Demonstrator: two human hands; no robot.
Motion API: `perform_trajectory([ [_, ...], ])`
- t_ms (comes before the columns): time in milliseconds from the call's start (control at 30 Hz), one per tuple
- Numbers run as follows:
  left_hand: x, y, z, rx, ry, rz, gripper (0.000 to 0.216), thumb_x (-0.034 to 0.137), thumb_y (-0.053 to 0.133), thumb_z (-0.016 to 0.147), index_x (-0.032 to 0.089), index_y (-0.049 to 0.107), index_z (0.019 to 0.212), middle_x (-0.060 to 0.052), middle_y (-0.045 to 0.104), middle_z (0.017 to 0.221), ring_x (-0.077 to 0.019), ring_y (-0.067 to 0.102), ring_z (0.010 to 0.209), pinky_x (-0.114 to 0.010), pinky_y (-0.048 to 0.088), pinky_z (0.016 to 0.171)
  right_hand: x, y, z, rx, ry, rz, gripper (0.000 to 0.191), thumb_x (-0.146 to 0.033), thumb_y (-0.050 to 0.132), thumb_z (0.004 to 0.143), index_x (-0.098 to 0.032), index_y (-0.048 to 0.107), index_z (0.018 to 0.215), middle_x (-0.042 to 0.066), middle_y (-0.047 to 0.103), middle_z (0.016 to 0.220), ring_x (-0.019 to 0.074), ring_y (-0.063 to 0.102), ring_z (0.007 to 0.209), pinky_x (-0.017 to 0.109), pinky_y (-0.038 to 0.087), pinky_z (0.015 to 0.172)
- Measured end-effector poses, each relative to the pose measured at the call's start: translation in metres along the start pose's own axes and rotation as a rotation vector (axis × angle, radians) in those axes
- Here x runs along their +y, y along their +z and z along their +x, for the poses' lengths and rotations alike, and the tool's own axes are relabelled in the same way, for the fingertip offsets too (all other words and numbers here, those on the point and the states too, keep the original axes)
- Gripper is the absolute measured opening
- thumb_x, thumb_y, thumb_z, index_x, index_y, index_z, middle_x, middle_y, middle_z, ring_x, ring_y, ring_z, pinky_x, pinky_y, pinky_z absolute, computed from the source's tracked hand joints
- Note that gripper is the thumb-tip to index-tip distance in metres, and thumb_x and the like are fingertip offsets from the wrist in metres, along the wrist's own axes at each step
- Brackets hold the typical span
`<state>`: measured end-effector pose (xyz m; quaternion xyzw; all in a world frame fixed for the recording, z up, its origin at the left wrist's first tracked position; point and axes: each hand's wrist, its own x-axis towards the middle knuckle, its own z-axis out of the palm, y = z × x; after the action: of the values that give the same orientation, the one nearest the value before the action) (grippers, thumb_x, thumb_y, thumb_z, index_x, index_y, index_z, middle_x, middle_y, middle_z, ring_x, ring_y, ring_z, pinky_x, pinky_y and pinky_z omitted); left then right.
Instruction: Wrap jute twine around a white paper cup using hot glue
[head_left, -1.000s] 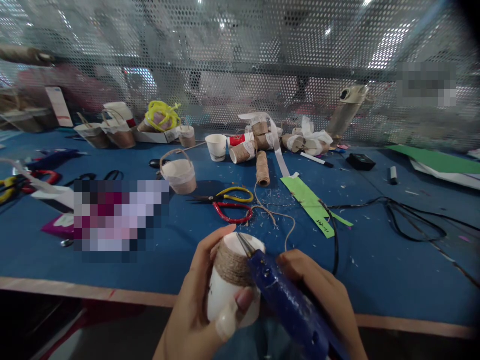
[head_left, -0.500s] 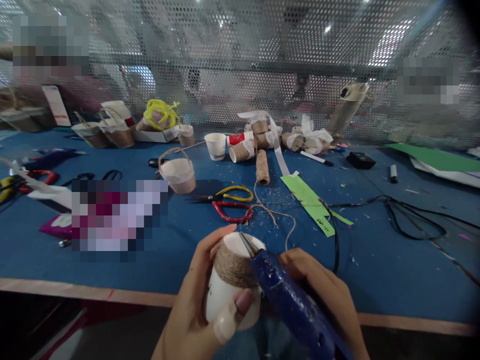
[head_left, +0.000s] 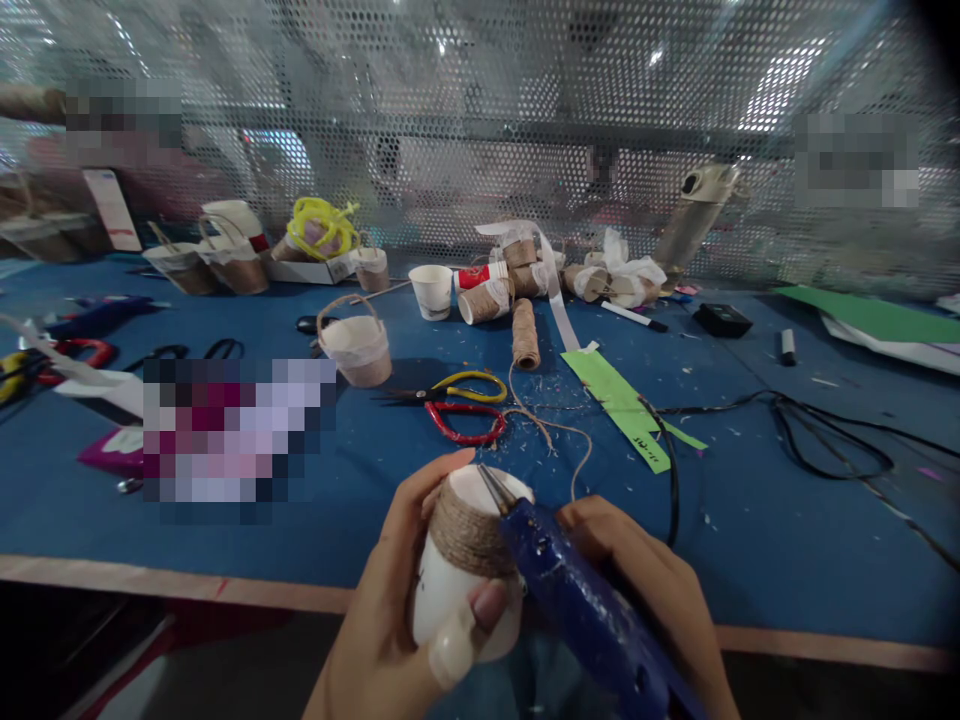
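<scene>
My left hand (head_left: 405,600) is wrapped round a white paper cup (head_left: 454,600), held a little tilted over the table's front edge. Brown twine (head_left: 466,528) winds in several rows round the cup's upper part. Its thumb wears a bandage-like wrap. In my right hand (head_left: 652,580) is a blue hot glue gun (head_left: 577,590), with its metal nozzle over the cup's top end, close to the twine. A loose twine strand (head_left: 581,460) runs from a twine spool (head_left: 526,335) towards my right hand. Beyond the cup lie scissors (head_left: 465,408) with one yellow and one red handle.
Several twine-wrapped cups and a small handled basket (head_left: 360,350) stand across the blue table (head_left: 750,520). Green paper strips (head_left: 619,405), a black cable (head_left: 795,440) and a marker (head_left: 634,317) lie to the right. A perforated metal screen (head_left: 480,120) rises behind.
The cup has shifted very slightly in my left hand. The glue gun stays in almost the same place. At the far left, a person behind the screen has moved a little.
</scene>
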<state>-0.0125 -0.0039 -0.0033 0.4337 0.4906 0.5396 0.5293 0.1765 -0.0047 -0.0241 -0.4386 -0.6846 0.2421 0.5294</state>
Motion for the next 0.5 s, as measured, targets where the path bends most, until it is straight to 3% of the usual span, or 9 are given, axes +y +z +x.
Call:
perform_trajectory([
  [333,0.001,0.000,0.000,-0.004,0.014,0.020,0.068,0.062,0.099,0.075,0.037,0.073,0.133,0.003,0.081,0.110,-0.0209,0.074,0.095,-0.025,0.060,0.084,0.010,-0.001,-0.002,-0.010,0.051,-0.015,0.036,-0.040,0.066,0.110,-0.027,0.068,0.078,0.000,0.072,0.077,0.0171,0.065,0.066,0.024,0.060,0.069],
  [500,0.000,-0.001,-0.001,-0.011,0.035,0.026,0.067,0.064,0.099,0.077,0.039,0.072,0.134,0.003,0.080,0.109,-0.0195,0.073,0.094,-0.025,0.058,0.087,0.011,-0.002,-0.002,-0.019,0.047,-0.018,0.031,-0.034,0.066,0.108,-0.027,0.067,0.078,-0.001,0.071,0.077,0.0165,0.063,0.065,0.023,0.059,0.068],
])
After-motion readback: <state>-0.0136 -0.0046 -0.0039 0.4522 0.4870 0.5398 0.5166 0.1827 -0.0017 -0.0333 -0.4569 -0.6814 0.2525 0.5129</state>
